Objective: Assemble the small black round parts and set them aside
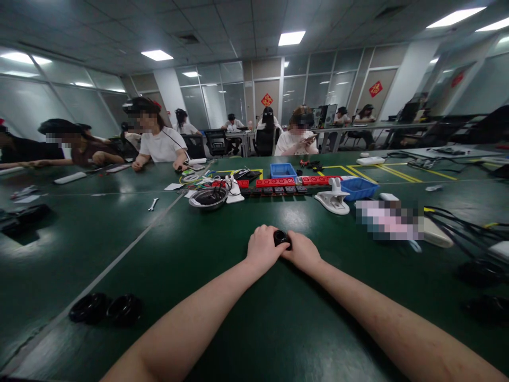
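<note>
My left hand point(263, 247) and my right hand point(303, 251) meet at the middle of the green table point(167, 265), both closed around a small black round part point(281, 237). Only the top of that part shows between my fingers. Both forearms stretch out over the table from the bottom edge of the view.
Two black rings point(106, 309) lie at my near left. Farther out are a metal bowl point(208, 197), a wrench point(153, 203), red and black power strips point(278, 185), two blue bins point(358, 188), a white clamp stand point(334, 199) and cables point(465, 223) on the right. Several people sit across the table.
</note>
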Demonstrator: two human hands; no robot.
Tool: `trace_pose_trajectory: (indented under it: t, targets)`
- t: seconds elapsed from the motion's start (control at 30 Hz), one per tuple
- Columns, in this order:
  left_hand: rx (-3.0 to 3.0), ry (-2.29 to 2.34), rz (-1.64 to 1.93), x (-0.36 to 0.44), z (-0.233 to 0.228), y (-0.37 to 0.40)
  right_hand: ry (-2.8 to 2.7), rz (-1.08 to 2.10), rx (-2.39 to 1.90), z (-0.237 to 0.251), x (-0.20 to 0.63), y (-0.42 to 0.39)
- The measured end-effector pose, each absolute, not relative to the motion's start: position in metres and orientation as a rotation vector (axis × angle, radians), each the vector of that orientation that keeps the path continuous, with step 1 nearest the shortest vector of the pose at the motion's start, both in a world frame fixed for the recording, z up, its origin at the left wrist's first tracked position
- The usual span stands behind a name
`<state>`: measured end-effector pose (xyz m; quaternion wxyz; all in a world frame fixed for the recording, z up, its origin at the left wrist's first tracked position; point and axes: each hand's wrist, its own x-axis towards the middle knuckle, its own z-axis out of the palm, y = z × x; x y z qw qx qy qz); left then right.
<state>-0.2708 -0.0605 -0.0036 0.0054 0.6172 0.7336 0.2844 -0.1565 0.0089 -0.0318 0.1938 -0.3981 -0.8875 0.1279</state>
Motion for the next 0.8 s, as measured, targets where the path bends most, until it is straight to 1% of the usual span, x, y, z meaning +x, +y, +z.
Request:
trace_pose_trajectory:
  t: [0.07,0.13,0.23,0.37,0.43,0.5,0.8]
  targets:
    - [1.968,2.258,0.905,-0.273,-0.003,-0.06,-2.483,0.371,-1.083,-0.03,-0.156,0.007]
    - [2.023,2.154,0.918,-0.277,-0.003,-0.06,-2.488,0.494,-0.938,-0.027,-0.152,0.011]
    - [2.119,1.91,0.893,-0.288,0.0,-0.058,-2.547,0.834,-0.653,-0.022,-0.142,0.023]
    - [2.179,1.636,0.787,-0.299,0.006,-0.056,-2.58,1.391,-0.467,-0.014,-0.132,0.036]
    - [2.192,1.585,0.763,-0.301,0.008,-0.056,-2.552,1.52,-0.434,-0.011,-0.13,0.037]
    - [2.192,1.584,0.755,-0.302,0.01,-0.056,-2.546,1.553,-0.421,-0.01,-0.131,0.037]
    - [2.174,1.603,0.759,-0.3,0.01,-0.057,-2.572,1.502,-0.487,-0.012,-0.133,0.039]
